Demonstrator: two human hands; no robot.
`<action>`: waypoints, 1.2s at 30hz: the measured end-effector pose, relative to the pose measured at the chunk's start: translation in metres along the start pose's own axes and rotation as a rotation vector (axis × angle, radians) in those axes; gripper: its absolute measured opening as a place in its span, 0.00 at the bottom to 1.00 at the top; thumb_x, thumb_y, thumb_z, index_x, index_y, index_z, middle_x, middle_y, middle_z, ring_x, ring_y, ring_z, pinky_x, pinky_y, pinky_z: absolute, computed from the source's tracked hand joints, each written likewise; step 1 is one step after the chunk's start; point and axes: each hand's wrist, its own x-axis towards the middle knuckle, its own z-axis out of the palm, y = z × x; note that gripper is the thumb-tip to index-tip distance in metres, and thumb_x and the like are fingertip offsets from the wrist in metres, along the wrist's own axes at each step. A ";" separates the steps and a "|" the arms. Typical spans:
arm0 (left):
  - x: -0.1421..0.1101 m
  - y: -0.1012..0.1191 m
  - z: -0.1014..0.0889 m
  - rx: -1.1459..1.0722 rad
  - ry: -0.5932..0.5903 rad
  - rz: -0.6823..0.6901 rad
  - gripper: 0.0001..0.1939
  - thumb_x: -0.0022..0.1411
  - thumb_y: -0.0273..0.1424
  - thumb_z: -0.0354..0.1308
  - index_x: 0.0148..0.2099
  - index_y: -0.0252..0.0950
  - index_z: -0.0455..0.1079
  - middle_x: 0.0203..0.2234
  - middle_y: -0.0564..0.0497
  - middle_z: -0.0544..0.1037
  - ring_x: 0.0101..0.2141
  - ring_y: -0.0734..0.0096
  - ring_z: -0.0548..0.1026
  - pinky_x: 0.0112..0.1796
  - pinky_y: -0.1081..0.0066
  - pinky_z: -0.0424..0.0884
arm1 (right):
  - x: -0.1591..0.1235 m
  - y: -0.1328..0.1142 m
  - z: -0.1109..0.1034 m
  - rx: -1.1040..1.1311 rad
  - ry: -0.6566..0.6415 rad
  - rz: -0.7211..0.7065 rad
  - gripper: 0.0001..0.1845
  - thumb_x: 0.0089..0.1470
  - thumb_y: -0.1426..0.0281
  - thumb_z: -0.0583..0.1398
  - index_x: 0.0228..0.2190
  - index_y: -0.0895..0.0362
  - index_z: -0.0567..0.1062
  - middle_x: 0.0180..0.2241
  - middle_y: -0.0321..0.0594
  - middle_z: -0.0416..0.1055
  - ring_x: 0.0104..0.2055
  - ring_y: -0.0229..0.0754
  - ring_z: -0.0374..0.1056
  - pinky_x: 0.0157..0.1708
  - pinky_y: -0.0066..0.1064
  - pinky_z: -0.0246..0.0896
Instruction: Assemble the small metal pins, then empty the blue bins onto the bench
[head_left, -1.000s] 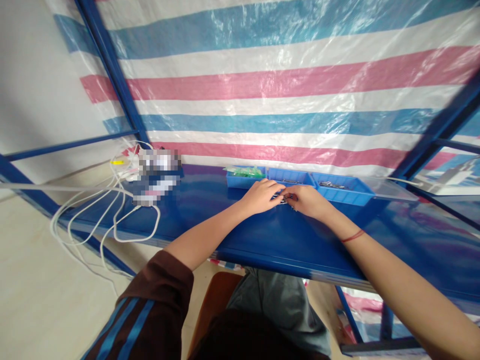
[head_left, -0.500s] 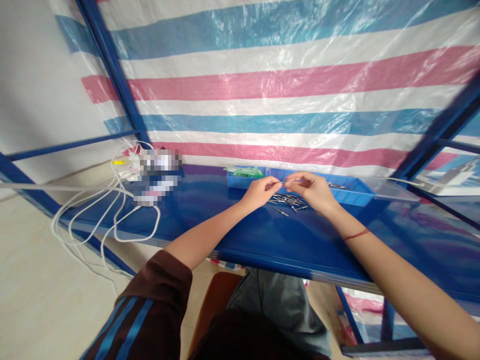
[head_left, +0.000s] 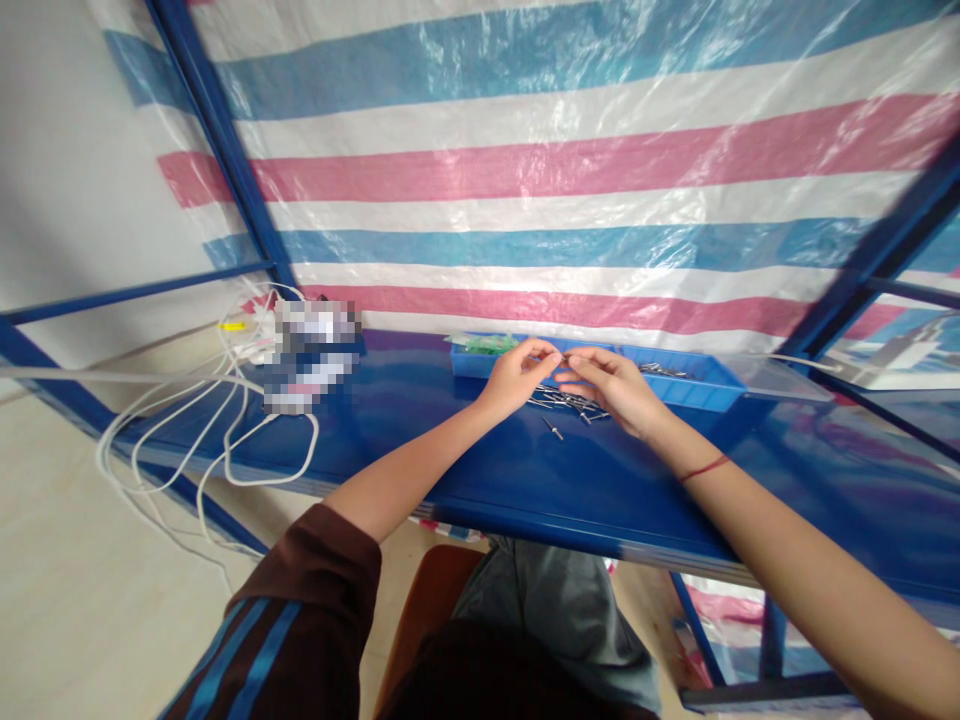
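Note:
My left hand [head_left: 519, 376] and my right hand [head_left: 616, 390] meet fingertip to fingertip above the front of a blue divided tray. Thumb and forefinger of each are pinched together at a small dark metal piece [head_left: 566, 357], which looks like a blind rivet; the fingers mostly cover it. Under the hands, a loose pile of silvery blind rivets [head_left: 576, 404] lies on the blue tabletop, partly hidden by my right hand. A single blind rivet [head_left: 553, 430] lies apart, nearer to me.
The blue tray [head_left: 716, 393] stands at the back, with green pieces [head_left: 491, 345] in its left part and more metal rivets [head_left: 664, 371] on the right. White cables [head_left: 311, 450] loop over the left end of the blue table [head_left: 465, 480]. Blue posts and a striped sheet [head_left: 525, 175] close the back.
My right-hand fingers have loosened and spread a little below the pinch. The lone rivet near the pile has shifted and turned. Both hands stay together at the same place.

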 end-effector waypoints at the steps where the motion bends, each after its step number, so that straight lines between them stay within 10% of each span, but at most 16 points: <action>1: 0.000 0.000 -0.001 0.000 0.001 -0.003 0.07 0.60 0.33 0.56 0.37 0.34 0.69 0.33 0.50 0.76 0.33 0.75 0.73 0.38 0.72 0.68 | 0.000 0.001 0.000 -0.014 -0.017 0.011 0.21 0.41 0.54 0.68 0.32 0.55 0.74 0.34 0.39 0.74 0.34 0.38 0.73 0.39 0.35 0.73; 30: -0.003 0.008 0.000 -0.013 -0.003 0.010 0.07 0.60 0.33 0.56 0.37 0.34 0.69 0.31 0.51 0.74 0.30 0.77 0.71 0.34 0.74 0.67 | -0.004 -0.001 0.002 0.033 -0.112 0.139 0.15 0.43 0.58 0.65 0.29 0.56 0.73 0.33 0.38 0.72 0.28 0.33 0.68 0.32 0.28 0.68; 36: -0.001 0.004 0.000 -0.012 0.000 -0.029 0.08 0.60 0.33 0.56 0.39 0.35 0.69 0.32 0.52 0.74 0.27 0.78 0.71 0.33 0.74 0.67 | -0.001 -0.005 0.000 -0.116 0.025 -0.079 0.19 0.40 0.56 0.66 0.31 0.55 0.73 0.25 0.34 0.69 0.26 0.36 0.65 0.30 0.30 0.64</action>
